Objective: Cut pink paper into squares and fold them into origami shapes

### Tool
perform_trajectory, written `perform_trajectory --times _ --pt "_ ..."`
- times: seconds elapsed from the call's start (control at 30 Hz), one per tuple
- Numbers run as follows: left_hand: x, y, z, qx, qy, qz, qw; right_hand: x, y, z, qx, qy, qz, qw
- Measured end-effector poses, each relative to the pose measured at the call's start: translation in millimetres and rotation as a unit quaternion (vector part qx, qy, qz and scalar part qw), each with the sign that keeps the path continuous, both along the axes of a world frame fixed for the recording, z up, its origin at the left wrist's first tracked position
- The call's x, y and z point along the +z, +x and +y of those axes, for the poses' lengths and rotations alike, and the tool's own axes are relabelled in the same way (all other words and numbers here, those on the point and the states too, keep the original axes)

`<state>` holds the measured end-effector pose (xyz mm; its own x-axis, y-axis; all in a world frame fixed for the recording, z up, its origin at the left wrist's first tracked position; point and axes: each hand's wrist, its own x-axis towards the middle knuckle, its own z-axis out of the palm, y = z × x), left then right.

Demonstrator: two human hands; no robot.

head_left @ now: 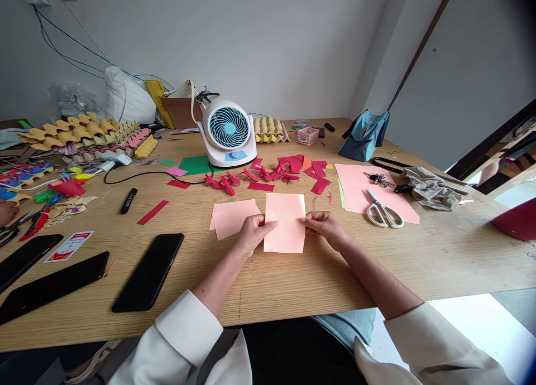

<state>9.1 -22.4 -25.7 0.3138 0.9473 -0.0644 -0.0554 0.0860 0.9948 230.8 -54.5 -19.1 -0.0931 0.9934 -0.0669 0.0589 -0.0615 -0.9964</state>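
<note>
Sheet: small pink sheet, one plain face up, in front of the person, between the hands; whether it is fully off the table, cannot tell.
Left hand: pinches the left edge, thumb on the face.
Right hand: pinches the right edge, thumb and finger nearly closed on it.
Step, judged: handling or squaring the sheet; no crease clear on it.
Next move, judged: calls for even edges and a light, matched grip, as thin paper would buckle.
Beside left hand: pink pieces, overlapping, flat.
Behind sheet: folded red shapes in a loose row, red slips near them.
Right: large pink paper bearing keys and scissors, blades parted.
Left: marker, red strip, three black phones; another person's hand at the frame edge.
Table: wood-grained, cluttered toward the back.
Back: white fan, egg trays, blue bag.
Room: pale wall, cables upper left.
</note>
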Motion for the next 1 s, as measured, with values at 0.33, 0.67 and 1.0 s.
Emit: perform_trajectory --times 0.33,0.67,1.0 --pt "1.0 2 -1 0.014 0.007 -0.026 1.000 -3.5 -10 -3 0.055 -0.038 0.061 0.996" --pt "3.7 1 0 0.031 0.025 -0.027 0.999 0.4 -11 -5 0.065 -0.052 0.006 0.997" --pt "8.9 -8 6 0.038 0.018 -0.049 0.998 0.4 0 -4 0.085 -0.047 -0.013 0.995"
